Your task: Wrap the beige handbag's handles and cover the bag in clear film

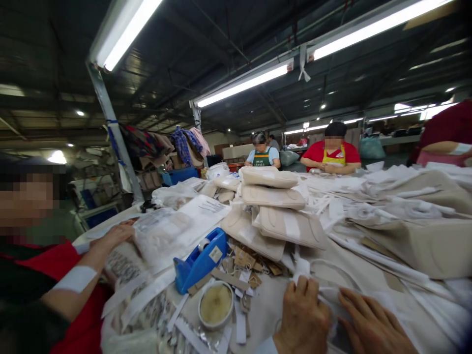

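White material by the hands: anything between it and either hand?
Nothing visible: left hand and right hand are both at the white material. Blue tape dispenser and round tub sit left of both hands.

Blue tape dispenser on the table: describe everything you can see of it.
The tape dispenser has a glossy blue body, apparently plastic, with a whitish roll in its top and a pale label with dark marks on its side. It looks upright, set diagonally in the view, beyond the white bowl and left of the brown tags. Brown strips lie close against its base; contact is unclear. Neither the left hand nor the right hand touches it.
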`<state>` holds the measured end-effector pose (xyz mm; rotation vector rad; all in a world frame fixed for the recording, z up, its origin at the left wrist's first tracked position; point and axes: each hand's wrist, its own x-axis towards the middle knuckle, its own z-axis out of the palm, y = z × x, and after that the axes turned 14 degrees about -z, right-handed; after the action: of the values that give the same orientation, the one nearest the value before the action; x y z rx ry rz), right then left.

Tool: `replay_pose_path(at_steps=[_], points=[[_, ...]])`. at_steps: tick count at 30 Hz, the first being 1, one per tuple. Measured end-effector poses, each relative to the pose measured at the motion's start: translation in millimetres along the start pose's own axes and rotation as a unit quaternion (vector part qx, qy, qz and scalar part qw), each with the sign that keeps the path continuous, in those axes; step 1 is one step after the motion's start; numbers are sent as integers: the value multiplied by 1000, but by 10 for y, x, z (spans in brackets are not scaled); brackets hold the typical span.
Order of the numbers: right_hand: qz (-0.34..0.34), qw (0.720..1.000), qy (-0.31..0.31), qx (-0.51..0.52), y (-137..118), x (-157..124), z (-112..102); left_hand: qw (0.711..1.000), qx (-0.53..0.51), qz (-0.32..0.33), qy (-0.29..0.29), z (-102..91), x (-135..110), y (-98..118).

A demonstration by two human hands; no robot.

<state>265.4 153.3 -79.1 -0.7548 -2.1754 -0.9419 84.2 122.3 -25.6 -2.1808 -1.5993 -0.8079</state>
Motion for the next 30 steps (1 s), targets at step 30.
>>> replay_pose_path(at_steps=[30], points=[[253,948,-129,144,-175,486,-423,929,-76,-157,-326,-19,995,390]])
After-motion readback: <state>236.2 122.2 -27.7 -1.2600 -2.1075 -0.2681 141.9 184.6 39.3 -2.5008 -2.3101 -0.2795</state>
